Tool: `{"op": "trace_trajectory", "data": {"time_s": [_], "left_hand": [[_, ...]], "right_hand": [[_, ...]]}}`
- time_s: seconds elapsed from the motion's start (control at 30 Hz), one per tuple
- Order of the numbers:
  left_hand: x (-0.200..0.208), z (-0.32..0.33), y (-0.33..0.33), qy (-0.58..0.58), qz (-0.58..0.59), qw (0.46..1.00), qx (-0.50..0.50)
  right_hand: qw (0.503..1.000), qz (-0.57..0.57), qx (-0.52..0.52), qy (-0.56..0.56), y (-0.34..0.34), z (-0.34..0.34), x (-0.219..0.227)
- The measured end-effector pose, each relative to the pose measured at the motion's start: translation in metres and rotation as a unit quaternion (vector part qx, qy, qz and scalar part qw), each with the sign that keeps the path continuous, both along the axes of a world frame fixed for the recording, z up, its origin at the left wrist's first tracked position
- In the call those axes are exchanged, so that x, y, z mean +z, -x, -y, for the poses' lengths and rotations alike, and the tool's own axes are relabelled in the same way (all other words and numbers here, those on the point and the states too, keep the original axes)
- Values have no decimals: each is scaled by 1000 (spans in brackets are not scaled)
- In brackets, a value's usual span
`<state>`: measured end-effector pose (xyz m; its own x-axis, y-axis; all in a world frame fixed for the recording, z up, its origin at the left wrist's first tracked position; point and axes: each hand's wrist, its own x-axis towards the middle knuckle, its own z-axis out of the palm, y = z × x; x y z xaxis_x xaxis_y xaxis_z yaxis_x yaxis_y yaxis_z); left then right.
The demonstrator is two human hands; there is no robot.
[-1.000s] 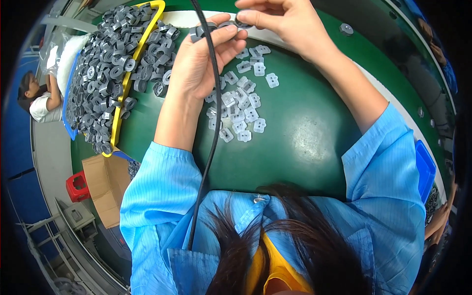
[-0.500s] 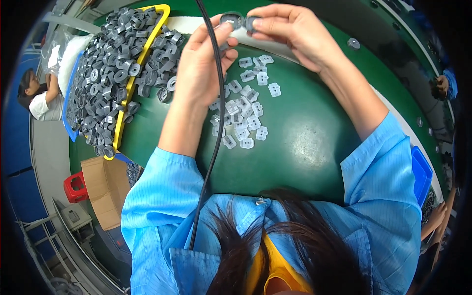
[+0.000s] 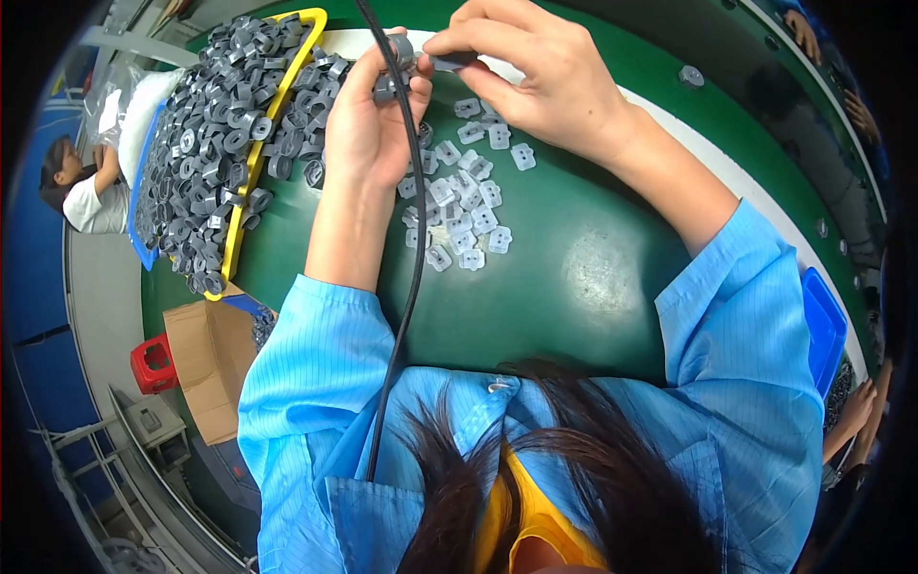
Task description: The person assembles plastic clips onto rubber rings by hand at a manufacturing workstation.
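Observation:
My left hand point(image 3: 368, 129) is closed around small grey plastic parts. One round grey part point(image 3: 402, 50) shows at its fingertips, and a second grey part point(image 3: 386, 89) sits lower, against the fingers. Just to the right, my right hand point(image 3: 545, 81) pinches a dark grey piece point(image 3: 451, 61) between thumb and fingers, seen nearly edge-on. That piece is close to the left fingertips; whether it touches the left hand's part I cannot tell. Below both hands, many small translucent plates point(image 3: 469, 196) lie scattered on the green table point(image 3: 535, 297).
A heap of grey ring-like parts point(image 3: 215, 134) fills a yellow-rimmed tray point(image 3: 251, 182) at left and spills past its rim. A black cable point(image 3: 418, 230) hangs across the view before my left hand. A cardboard box point(image 3: 206, 364) stands lower left; a person point(image 3: 91, 187) sits beyond.
Both hands have shifted left. My right hand has turned with its knuckles upward, and its grey piece has tilted edge-on. More of the parts in my left hand now shows.

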<state>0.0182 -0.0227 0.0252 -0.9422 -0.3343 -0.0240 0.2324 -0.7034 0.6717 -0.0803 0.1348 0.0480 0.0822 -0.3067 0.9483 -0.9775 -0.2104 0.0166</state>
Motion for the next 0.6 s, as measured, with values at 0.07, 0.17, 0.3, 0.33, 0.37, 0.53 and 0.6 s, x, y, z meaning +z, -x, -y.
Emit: {"op": "trace_trajectory", "data": {"time_s": [0.07,0.17,0.3,0.33,0.37,0.53,0.6], "left_hand": [[-4,2,0,44,21,999,19],[-2,-6,0,140,32,989,28],[2,-14,4,280,72,954,75],[0,-12,5,278,73,955,76],[0,-11,9,262,70,961,51],[-4,-6,2,325,69,943,31],[-5,-4,2,362,73,928,38]], "right_hand": [[964,221,3,-151,-1,-8,3],[843,477,-47,-244,42,-9,-14],[723,638,-26,-262,94,-24,-35],[715,644,-53,-267,99,-26,-37],[715,644,-55,-267,104,-31,-43],[852,359,-142,-353,58,-26,-6],[807,363,-5,-465,27,-27,24]]}}
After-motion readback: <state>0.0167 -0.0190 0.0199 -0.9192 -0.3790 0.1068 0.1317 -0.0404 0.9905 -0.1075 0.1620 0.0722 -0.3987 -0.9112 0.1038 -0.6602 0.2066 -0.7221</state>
